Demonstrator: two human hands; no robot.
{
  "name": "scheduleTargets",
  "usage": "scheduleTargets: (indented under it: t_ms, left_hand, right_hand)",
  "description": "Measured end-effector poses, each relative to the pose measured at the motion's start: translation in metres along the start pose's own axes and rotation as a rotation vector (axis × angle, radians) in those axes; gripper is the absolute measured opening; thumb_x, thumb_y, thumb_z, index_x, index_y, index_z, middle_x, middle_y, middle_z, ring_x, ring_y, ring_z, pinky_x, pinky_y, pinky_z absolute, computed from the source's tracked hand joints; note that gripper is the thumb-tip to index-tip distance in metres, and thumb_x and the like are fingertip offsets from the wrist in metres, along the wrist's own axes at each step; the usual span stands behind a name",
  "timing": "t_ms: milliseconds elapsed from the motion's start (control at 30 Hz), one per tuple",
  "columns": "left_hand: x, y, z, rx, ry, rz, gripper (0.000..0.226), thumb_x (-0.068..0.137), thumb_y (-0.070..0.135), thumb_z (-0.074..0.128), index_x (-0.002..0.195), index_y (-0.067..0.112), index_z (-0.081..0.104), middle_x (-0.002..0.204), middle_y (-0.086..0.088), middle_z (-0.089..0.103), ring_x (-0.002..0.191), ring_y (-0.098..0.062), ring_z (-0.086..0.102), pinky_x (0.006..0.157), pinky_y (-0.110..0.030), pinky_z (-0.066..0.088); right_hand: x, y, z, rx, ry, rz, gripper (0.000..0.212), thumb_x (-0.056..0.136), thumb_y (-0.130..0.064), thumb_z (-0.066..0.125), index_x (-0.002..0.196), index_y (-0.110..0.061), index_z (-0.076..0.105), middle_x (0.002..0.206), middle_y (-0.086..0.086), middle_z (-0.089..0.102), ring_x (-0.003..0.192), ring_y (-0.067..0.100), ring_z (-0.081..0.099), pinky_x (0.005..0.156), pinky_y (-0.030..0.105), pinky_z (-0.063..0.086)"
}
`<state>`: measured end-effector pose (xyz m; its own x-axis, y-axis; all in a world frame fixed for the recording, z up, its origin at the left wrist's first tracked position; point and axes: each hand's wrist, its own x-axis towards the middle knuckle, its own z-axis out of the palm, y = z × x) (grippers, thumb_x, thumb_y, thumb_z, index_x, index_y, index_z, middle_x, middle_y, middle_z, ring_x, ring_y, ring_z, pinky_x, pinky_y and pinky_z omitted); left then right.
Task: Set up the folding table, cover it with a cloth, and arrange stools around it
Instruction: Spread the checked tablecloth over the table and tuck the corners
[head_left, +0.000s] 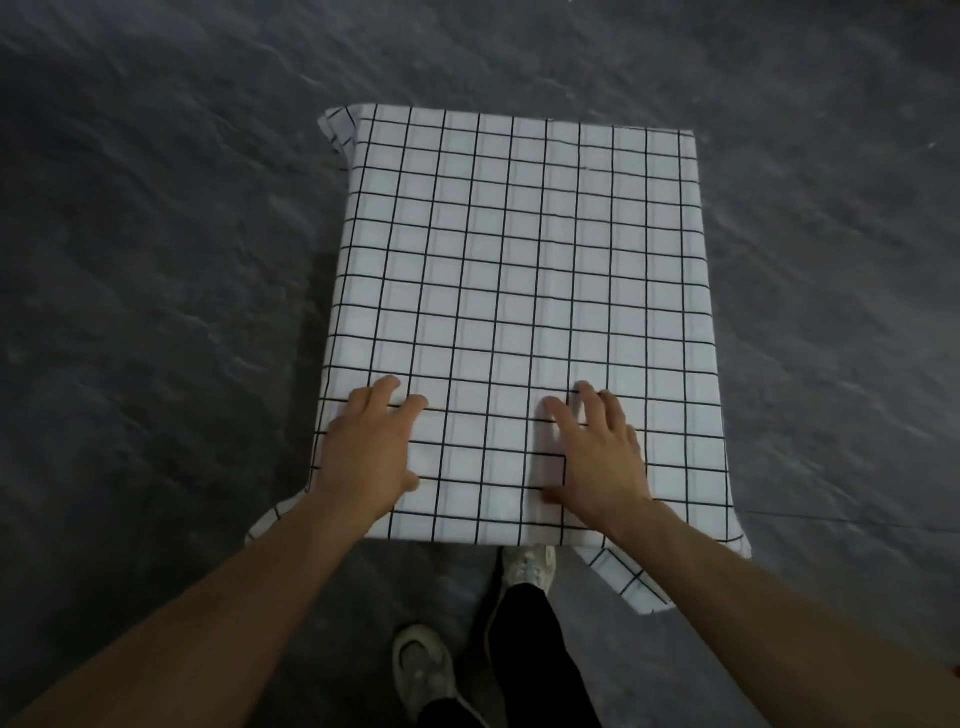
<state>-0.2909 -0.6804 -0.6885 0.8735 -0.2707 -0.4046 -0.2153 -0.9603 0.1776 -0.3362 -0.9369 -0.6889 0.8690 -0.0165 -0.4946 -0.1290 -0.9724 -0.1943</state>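
Note:
A white cloth with a black grid (519, 270) lies spread over the whole folding table, which it hides; its corners hang over the near and far edges. My left hand (371, 447) rests flat on the cloth near the near left edge, fingers straight. On the near middle of the cloth lies my right hand (597, 457), also flat with spread fingers. A lengthwise crease runs up the cloth from my right hand. No stools are in view.
Dark grey stone-patterned floor (156, 260) surrounds the table on all sides. My two feet in pale shoes (423, 670) stand just in front of the table's near edge, one partly under the hanging cloth.

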Motion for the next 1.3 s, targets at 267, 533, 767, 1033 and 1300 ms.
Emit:
scheduleTargets:
  t_ms: [267, 533, 767, 1033, 1300]
  left_hand:
    - [-0.046, -0.038, 0.012, -0.08, 0.01, -0.017, 0.083, 0.069, 0.027, 0.081, 0.14, 0.028, 0.039, 0.154, 0.002, 0.021, 0.135, -0.023, 0.027, 0.106, -0.041, 0.038]
    - [-0.114, -0.092, 0.039, -0.144, 0.101, -0.152, 0.071, 0.065, 0.027, 0.081, 0.129, 0.026, 0.049, 0.117, 0.0, 0.058, 0.107, -0.026, 0.052, 0.089, -0.043, 0.046]
    - [-0.116, -0.093, 0.05, -0.243, 0.275, -0.125, 0.051, 0.071, 0.01, 0.076, 0.117, 0.02, 0.058, 0.088, 0.003, 0.068, 0.086, -0.028, 0.058, 0.076, -0.041, 0.049]
    - [-0.111, -0.087, 0.053, -0.3, 0.237, -0.18, 0.042, 0.079, 0.011, 0.065, 0.119, 0.019, 0.054, 0.089, -0.008, 0.065, 0.085, -0.033, 0.06, 0.074, -0.042, 0.05]
    - [-0.122, -0.086, 0.059, -0.323, 0.2, -0.221, 0.039, 0.082, 0.015, 0.065, 0.118, 0.023, 0.052, 0.087, -0.002, 0.065, 0.086, -0.028, 0.06, 0.075, -0.041, 0.05]
  right_hand:
    - [-0.01, -0.033, 0.001, 0.044, 0.047, 0.146, 0.087, 0.071, -0.023, 0.079, 0.141, -0.034, 0.029, 0.156, 0.006, 0.014, 0.145, 0.031, 0.01, 0.111, 0.063, 0.024]
    - [-0.038, -0.119, 0.045, 0.095, 0.12, -0.221, 0.088, 0.074, -0.048, 0.077, 0.147, -0.025, 0.032, 0.159, 0.009, 0.018, 0.148, 0.031, 0.013, 0.119, 0.05, 0.021]
    - [-0.045, -0.125, 0.07, -0.023, 0.056, -0.227, 0.11, 0.064, -0.054, 0.083, 0.149, -0.035, 0.017, 0.163, 0.005, 0.003, 0.15, 0.03, -0.004, 0.121, 0.051, 0.014]
    - [-0.046, -0.124, 0.075, -0.027, 0.078, -0.226, 0.108, 0.065, -0.051, 0.084, 0.149, -0.036, 0.018, 0.163, 0.005, 0.004, 0.151, 0.028, -0.004, 0.121, 0.051, 0.013]
    - [-0.051, -0.118, 0.078, -0.073, 0.126, -0.25, 0.089, 0.077, -0.021, 0.077, 0.146, -0.038, 0.023, 0.161, 0.008, 0.011, 0.149, 0.032, 0.004, 0.119, 0.054, 0.016]
